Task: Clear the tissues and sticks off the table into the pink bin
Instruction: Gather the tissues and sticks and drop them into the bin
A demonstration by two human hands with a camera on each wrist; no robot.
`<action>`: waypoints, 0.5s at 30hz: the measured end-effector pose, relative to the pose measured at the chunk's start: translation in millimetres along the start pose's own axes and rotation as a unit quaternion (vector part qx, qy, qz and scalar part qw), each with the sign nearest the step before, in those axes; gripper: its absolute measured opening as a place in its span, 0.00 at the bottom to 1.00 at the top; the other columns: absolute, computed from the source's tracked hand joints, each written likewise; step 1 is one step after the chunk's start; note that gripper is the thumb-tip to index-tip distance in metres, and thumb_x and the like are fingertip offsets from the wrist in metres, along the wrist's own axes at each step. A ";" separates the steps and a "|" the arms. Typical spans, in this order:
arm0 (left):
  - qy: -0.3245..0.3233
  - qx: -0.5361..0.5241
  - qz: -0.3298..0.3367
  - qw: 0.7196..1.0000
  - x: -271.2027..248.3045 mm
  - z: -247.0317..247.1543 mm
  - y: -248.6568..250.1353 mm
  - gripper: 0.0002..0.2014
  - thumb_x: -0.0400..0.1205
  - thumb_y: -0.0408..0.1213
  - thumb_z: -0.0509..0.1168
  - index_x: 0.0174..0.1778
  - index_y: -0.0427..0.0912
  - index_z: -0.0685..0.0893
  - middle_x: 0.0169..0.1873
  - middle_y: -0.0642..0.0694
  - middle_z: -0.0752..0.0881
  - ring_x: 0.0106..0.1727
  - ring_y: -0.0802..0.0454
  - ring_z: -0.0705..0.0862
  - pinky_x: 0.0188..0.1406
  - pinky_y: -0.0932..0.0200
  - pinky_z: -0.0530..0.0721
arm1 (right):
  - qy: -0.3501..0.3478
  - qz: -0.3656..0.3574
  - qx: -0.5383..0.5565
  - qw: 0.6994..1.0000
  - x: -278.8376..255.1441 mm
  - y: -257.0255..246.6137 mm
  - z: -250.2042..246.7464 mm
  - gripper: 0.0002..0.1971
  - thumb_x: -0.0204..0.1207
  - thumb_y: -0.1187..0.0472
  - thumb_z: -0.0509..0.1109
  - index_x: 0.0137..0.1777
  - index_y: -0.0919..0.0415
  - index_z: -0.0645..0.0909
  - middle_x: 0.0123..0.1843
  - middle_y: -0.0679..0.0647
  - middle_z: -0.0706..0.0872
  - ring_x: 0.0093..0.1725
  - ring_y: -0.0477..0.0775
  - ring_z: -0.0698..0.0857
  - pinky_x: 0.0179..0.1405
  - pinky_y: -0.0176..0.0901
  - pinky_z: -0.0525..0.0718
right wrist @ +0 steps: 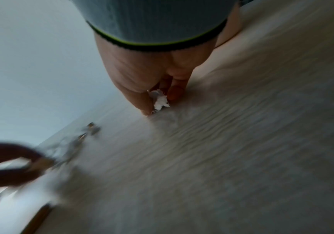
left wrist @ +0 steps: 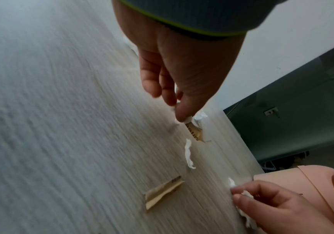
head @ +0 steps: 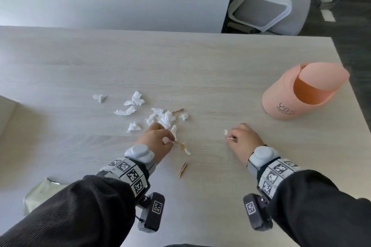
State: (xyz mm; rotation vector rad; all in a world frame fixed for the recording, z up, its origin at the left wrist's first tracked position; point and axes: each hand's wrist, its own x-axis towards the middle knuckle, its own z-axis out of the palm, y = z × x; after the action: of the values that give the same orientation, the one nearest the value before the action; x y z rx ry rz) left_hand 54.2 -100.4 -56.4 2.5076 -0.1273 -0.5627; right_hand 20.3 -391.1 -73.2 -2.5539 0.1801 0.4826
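Note:
Several crumpled white tissues (head: 160, 118) lie scattered on the light wood table (head: 200, 66). My left hand (head: 170, 141) (left wrist: 179, 117) pinches one end of a short brown stick (left wrist: 194, 131) that still touches the table, with a tissue scrap (left wrist: 189, 156) just beyond it. Another brown stick (head: 182, 169) (left wrist: 163, 191) lies closer to me. My right hand (head: 229, 136) (right wrist: 158, 104) rests low on the table and pinches a small tissue (right wrist: 161, 101) (left wrist: 244, 194). The pink bin (head: 291, 96) (left wrist: 322, 182) stands at the right, its swing lid tilted.
A third brown stick (head: 177, 110) lies by the tissue pile. A pale green packet (head: 42, 192) sits at the near left edge. Beyond the table's far right corner is a grey chair (head: 269, 8). The right wrist view is blurred.

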 end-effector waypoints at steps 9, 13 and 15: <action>0.022 0.173 -0.097 0.980 23.4 -31.2 -1.8 0.49 0.63 0.63 0.74 0.79 0.64 0.57 0.81 0.45 0.55 0.78 0.36 0.63 0.67 0.38 0.78 | -0.018 -0.090 0.038 0.995 -0.3 -50.1 16.7 0.25 0.73 0.53 0.75 0.70 0.48 0.77 0.65 0.47 0.73 0.56 0.48 0.79 0.58 0.42 0.79; 0.067 0.164 -0.142 0.974 29.7 -45.2 -16.8 0.48 0.70 0.71 0.62 0.83 0.63 0.49 0.87 0.49 0.42 0.86 0.39 0.45 0.78 0.32 0.58 | 0.028 -0.070 -0.033 0.997 0.9 -44.5 15.0 0.34 0.71 0.39 0.71 0.76 0.46 0.70 0.74 0.49 0.69 0.70 0.55 0.71 0.66 0.52 0.77; 0.087 0.153 -0.173 0.969 35.7 -53.3 -34.5 0.48 0.73 0.69 0.60 0.85 0.61 0.44 0.87 0.49 0.36 0.87 0.42 0.40 0.80 0.32 0.55 | 0.019 -0.072 -0.051 0.996 2.4 -46.4 21.7 0.34 0.72 0.37 0.69 0.77 0.46 0.68 0.74 0.49 0.70 0.69 0.56 0.71 0.65 0.51 0.76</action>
State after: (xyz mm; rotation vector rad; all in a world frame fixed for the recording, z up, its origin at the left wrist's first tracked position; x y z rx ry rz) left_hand 107.9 -51.9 -48.1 2.8914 0.3210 -0.4847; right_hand 26.2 -340.3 -69.2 -2.6540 -0.0173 0.3980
